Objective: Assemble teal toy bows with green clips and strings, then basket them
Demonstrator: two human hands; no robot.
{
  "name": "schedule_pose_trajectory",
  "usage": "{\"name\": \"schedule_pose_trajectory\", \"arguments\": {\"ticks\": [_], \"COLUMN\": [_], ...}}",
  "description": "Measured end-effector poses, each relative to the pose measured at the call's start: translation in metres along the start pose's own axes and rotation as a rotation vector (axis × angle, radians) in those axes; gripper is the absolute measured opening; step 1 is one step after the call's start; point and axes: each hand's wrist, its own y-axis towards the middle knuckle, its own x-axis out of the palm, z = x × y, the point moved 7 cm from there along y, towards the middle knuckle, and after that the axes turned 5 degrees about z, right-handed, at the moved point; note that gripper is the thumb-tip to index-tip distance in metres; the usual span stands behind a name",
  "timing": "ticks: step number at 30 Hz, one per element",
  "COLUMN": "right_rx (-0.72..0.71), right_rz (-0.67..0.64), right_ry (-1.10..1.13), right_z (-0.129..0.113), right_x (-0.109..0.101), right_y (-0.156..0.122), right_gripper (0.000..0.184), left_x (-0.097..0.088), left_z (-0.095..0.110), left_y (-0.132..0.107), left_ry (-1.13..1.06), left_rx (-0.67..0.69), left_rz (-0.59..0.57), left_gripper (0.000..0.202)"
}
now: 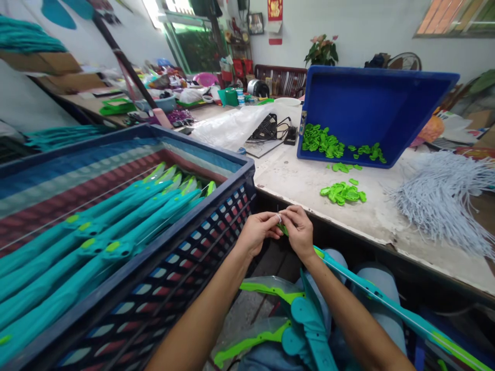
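Observation:
My left hand [257, 232] is closed, its thumb and finger pinching a bit of white string [279, 218]. My right hand [300, 230] meets it fingertip to fingertip and is closed on the same string, by the lime-green tip [284, 229] of a toy bow. The teal and lime-green plastic bow [371, 291] runs from under my right wrist to the lower right, a white string along it. Fingers partly hide the tip and the string's end. More teal pieces [309, 322] with lime-green edges [266, 337] and clear plastic lie at my lap.
A dark blue crate [201, 257] on the left holds several teal bows [127, 234]. On the table [278, 170], small green plastic parts [342, 193] lie before a tipped blue bin [371, 103] with more inside. A bundle of pale strings [444, 193] lies at right.

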Motion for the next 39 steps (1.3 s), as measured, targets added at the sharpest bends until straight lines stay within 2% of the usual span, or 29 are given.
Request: {"name": "schedule_pose_trajectory", "arguments": {"ticks": [2, 6, 11, 15, 18, 23, 27, 32, 34, 36, 39], "right_rx": [-0.026, -0.099, -0.283, -0.313, -0.301, -0.155, -0.065, -0.139, -0.153, -0.123, -0.058], "right_rz": [-0.048, -0.031, -0.090, -0.094, -0.098, -0.035, -0.087, -0.196, -0.167, -0.111, -0.101], "right_ry": [-0.016, -0.071, -0.183, -0.259, -0.288, -0.230, -0.211, -0.270, -0.337, -0.405, -0.409], "right_z": [0.000, -0.002, -0.013, -0.015, -0.016, -0.009, -0.001, 0.008, 0.016, 0.023, 0.017], "right_x": [0.003, -0.002, -0.006, -0.009, -0.009, -0.018, -0.022, -0.019, -0.020, -0.025, -0.040], "right_y": [-0.002, -0.004, 0.002, 0.009, 0.010, 0.009, 0.007, -0.004, -0.004, -0.001, 0.000], "right_gripper": [0.018, 0.022, 0.016, 0.015, 0.015, 0.014, 0.014, 0.016, 0.017, 0.017, 0.018], "left_x": [-0.002, -0.001, 0.004, 0.010, 0.013, 0.011, 0.009, 0.016, 0.017, 0.017, 0.017], "left_z": [-0.001, -0.002, 0.003, 0.010, 0.011, 0.012, 0.014, 0.015, 0.012, 0.010, 0.012], "left_y": [0.000, 0.002, 0.004, 0.001, 0.001, 0.005, 0.003, -0.008, -0.009, -0.009, -0.007], "left_ry": [-0.043, -0.122, -0.118, 0.079, 0.231, 0.435, 0.657, 0.956, 0.980, 0.968, 0.950], "left_rx": [0.008, 0.022, -0.027, 0.092, 0.227, 0.438, 0.501, 0.564, 0.562, 0.559, 0.555], "left_rz": [0.066, 0.184, 0.078, -0.043, -0.033, 0.092, 0.141, 0.044, 0.031, 0.072, 0.155], "left_gripper": [0.033, 0.019, 0.015, 0.021, 0.018, 0.018, 0.020, 0.019, 0.020, 0.020, 0.017]}}
